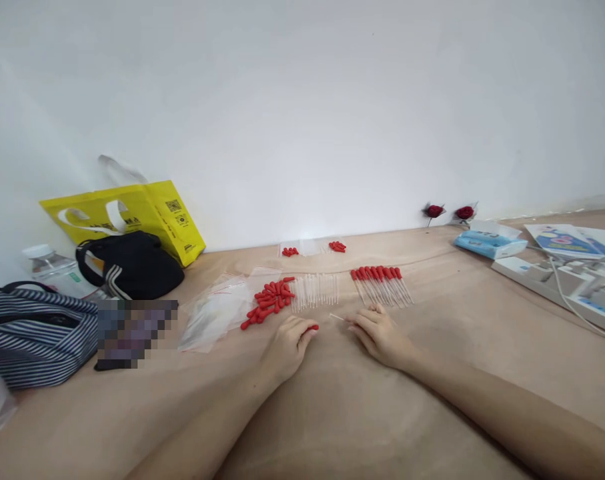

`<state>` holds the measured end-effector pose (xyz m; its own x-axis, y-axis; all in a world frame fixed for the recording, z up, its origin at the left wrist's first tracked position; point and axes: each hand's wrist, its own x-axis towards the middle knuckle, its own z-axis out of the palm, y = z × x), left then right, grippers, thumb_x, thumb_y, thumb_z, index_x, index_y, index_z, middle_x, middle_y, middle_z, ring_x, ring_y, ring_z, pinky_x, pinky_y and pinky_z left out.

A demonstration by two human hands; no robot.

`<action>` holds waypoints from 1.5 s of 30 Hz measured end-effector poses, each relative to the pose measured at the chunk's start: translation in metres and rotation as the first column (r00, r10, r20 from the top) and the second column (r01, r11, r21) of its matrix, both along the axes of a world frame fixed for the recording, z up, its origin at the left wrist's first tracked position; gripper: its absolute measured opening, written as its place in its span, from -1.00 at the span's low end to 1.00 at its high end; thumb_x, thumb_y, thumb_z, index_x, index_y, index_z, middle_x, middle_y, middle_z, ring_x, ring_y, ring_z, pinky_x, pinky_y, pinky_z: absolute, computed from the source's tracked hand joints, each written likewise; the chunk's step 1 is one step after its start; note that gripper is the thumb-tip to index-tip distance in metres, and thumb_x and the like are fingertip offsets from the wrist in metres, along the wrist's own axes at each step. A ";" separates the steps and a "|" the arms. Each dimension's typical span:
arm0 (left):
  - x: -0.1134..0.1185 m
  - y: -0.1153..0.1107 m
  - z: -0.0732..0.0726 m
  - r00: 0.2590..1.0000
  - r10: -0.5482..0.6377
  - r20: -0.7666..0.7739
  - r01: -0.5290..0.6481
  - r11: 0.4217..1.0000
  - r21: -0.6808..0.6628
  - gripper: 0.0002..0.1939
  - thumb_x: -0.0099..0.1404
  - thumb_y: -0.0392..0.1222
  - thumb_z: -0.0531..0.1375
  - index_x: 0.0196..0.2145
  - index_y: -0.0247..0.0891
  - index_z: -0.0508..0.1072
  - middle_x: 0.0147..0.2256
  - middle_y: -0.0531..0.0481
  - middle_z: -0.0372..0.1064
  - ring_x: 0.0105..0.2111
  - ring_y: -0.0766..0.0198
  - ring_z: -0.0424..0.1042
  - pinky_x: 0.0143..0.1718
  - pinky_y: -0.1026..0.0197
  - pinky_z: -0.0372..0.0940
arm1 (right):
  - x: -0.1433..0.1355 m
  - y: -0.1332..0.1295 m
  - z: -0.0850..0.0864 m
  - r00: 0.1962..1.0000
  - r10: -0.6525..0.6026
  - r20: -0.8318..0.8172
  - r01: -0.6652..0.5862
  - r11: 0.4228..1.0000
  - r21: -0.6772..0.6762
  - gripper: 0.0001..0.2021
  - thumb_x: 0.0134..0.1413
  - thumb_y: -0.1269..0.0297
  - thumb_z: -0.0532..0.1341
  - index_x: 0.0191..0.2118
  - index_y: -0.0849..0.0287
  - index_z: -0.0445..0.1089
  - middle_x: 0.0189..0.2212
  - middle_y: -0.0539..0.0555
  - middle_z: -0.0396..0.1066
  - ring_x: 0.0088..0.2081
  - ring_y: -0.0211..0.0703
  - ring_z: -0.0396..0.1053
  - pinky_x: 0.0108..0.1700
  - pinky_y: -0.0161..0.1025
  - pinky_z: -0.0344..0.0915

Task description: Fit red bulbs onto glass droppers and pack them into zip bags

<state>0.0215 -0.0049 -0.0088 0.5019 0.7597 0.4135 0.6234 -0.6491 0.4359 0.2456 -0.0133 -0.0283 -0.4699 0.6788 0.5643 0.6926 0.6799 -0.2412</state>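
Note:
My left hand (289, 343) pinches a small red rubber bulb (313, 327) at its fingertips, near the table's middle. To its right, my right hand (378, 335) holds a thin clear tube (337, 317) that points left; bulb and tube are apart. Beyond my left hand lies a pile of loose red bulbs (269, 301). A row of bare clear tubes (316, 291) is beside the pile. Further right, several tubes with red bulbs on their ends (381, 283) lie side by side, just past my right hand.
Clear plastic bags (215, 313) lie left of the pile. Bagged red bulbs (290, 252) sit by the wall. At left are a yellow bag (169, 220), black cap (145, 267), bottle (57, 270) and striped bag (37, 333). At right are wipes (489, 244) and a power strip (557, 287).

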 end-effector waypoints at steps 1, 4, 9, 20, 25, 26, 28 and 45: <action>0.003 -0.002 0.001 1.000 -0.015 0.003 0.016 1.000 -0.014 -0.83 0.26 -0.28 0.01 -0.30 -0.26 0.40 -0.36 -0.03 0.40 -0.30 0.23 0.34 -0.24 0.18 0.24 | 0.001 -0.002 -0.001 1.000 0.017 -0.012 -0.017 1.000 -0.001 -0.78 0.16 0.36 -0.07 -0.21 0.21 0.30 -0.42 0.09 0.37 -0.39 -0.23 0.26 -0.24 -0.23 0.03; 0.008 -0.006 0.003 0.999 -0.034 0.012 0.035 0.998 -0.044 -0.84 0.24 -0.29 0.03 -0.32 -0.25 0.41 -0.34 -0.03 0.38 -0.29 0.24 0.33 -0.23 0.19 0.23 | -0.001 -0.003 0.001 0.999 0.047 -0.023 -0.048 0.998 -0.033 -0.81 0.14 0.36 -0.03 -0.24 0.19 0.31 -0.42 0.07 0.37 -0.38 -0.24 0.26 -0.24 -0.23 0.02; 0.009 -0.006 0.003 1.000 0.015 0.004 -0.014 0.997 -0.076 -0.84 0.22 -0.25 0.04 -0.30 -0.24 0.41 -0.36 -0.03 0.40 -0.32 0.22 0.33 -0.25 0.17 0.23 | -0.007 0.000 0.003 0.998 0.061 0.003 -0.061 0.997 -0.037 -0.84 0.10 0.38 0.00 -0.29 0.18 0.31 -0.44 0.04 0.35 -0.40 -0.26 0.26 -0.24 -0.23 0.00; 0.012 -0.003 0.005 0.995 0.096 0.006 -0.094 0.982 -0.167 -0.82 0.21 -0.20 0.06 -0.32 -0.24 0.43 -0.44 0.03 0.40 -0.42 0.26 0.33 -0.35 0.22 0.21 | -0.007 0.001 0.000 0.994 0.107 -0.024 -0.108 0.992 -0.059 -0.83 0.11 0.37 -0.01 -0.29 0.20 0.31 -0.47 0.04 0.33 -0.40 -0.26 0.24 -0.22 -0.23 0.03; 0.011 0.001 -0.001 0.992 0.090 0.084 -0.065 0.964 -0.258 -0.80 0.21 -0.17 0.04 -0.35 -0.28 0.42 -0.47 0.05 0.40 -0.49 0.32 0.32 -0.46 0.31 0.20 | -0.011 -0.002 0.001 0.987 0.154 -0.034 -0.156 0.986 -0.061 -0.82 0.13 0.35 -0.01 -0.30 0.20 0.32 -0.50 0.02 0.31 -0.41 -0.26 0.24 -0.26 -0.25 0.04; 0.011 0.001 -0.001 0.992 0.092 0.090 -0.066 0.963 -0.262 -0.80 0.21 -0.18 0.04 -0.36 -0.29 0.42 -0.47 0.05 0.39 -0.49 0.32 0.32 -0.47 0.31 0.19 | -0.012 -0.002 0.001 0.986 0.160 -0.039 -0.163 0.984 -0.067 -0.82 0.13 0.35 -0.01 -0.30 0.20 0.33 -0.51 0.02 0.31 -0.42 -0.27 0.24 -0.27 -0.26 0.04; 0.011 0.000 -0.001 0.991 0.097 0.088 -0.073 0.966 -0.246 -0.82 0.21 -0.21 0.04 -0.38 -0.28 0.42 -0.46 0.04 0.40 -0.47 0.31 0.33 -0.44 0.30 0.20 | -0.012 -0.002 0.001 0.984 0.169 -0.048 -0.172 0.982 -0.080 -0.81 0.13 0.35 -0.01 -0.29 0.20 0.34 -0.51 0.02 0.32 -0.43 -0.28 0.24 -0.29 -0.28 0.03; 0.010 -0.007 0.004 0.989 -0.096 -0.110 0.097 0.995 0.007 -0.83 0.25 -0.26 -0.02 -0.40 -0.24 0.36 -0.47 0.04 0.39 -0.41 0.28 0.31 -0.16 0.12 0.08 | -0.010 -0.004 0.005 0.987 0.152 0.055 -0.155 0.987 0.053 -0.76 0.09 0.44 -0.04 -0.30 0.19 0.38 -0.54 0.01 0.30 -0.49 -0.29 0.15 -0.28 -0.22 -0.08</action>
<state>0.0317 -0.0116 -0.0050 0.6155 0.7005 0.3611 0.6011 -0.7136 0.3597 0.2359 -0.0169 -0.0230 -0.5948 0.5641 0.5727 0.5894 0.7905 -0.1666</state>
